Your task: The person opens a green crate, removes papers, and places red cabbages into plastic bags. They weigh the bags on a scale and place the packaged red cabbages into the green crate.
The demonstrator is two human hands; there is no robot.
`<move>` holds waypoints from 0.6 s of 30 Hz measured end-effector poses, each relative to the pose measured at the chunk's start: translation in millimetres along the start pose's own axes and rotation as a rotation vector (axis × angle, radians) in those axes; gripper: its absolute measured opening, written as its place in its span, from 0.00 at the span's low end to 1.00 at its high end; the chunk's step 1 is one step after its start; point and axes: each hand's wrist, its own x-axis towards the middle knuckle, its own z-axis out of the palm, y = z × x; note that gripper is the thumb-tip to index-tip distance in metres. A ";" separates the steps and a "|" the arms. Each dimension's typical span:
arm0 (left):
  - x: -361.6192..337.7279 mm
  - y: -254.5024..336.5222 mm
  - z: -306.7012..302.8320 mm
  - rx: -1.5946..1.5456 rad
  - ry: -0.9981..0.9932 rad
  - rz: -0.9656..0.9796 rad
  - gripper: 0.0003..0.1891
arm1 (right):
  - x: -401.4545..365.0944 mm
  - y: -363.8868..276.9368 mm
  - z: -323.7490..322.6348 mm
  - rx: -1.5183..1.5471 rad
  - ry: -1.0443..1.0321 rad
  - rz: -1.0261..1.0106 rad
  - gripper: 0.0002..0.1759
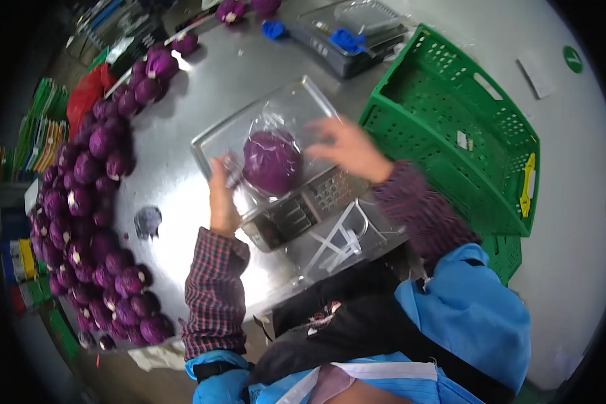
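Observation:
A purple cabbage (273, 163) in clear plastic film sits on the metal tray (212, 140) of a weighing scale. The film stands up in loose folds at the cabbage's far end. My left hand (222, 198) is at the tray's left edge, beside the cabbage, with its fingers stretched out; part of it is blurred. To the right of the cabbage, my right hand (347, 149) hovers over the tray with fingers spread and smeared by motion. The scale's keypad (333, 190) and dark display (283, 222) face me.
Many purple cabbages (87, 168) are heaped along the table's left side. A green crate (444, 128) stands at the right, holding a yellow tool (528, 185). White strips (340, 246) lie in front of the scale. A grey device (343, 47) with blue pieces is at the back.

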 end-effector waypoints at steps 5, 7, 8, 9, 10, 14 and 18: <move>-19.9 -7.3 -81.1 0.043 0.424 0.107 0.19 | -78.1 11.3 -174.0 -1.034 0.290 -0.147 0.32; -30.7 -25.3 -111.0 0.015 0.466 0.043 0.16 | -129.7 54.1 -212.9 -0.981 0.194 0.334 0.34; -35.4 -29.3 -117.5 0.019 0.470 0.034 0.16 | -131.6 55.9 -212.6 -0.978 0.185 0.338 0.34; -40.3 -34.0 -122.5 0.008 0.452 -0.037 0.14 | -131.9 56.9 -212.9 -1.022 0.132 0.483 0.35; -44.7 -38.3 -126.8 -0.005 0.428 -0.108 0.13 | -132.0 57.0 -210.8 -1.065 0.082 0.631 0.38; -44.6 -44.0 -129.7 -0.048 0.239 -0.068 0.13 | -100.5 47.6 -174.3 -1.103 0.171 0.589 0.40; -43.8 -30.5 -128.4 -0.069 0.119 -0.033 0.17 | -69.3 21.3 -112.2 -1.102 0.338 0.303 0.32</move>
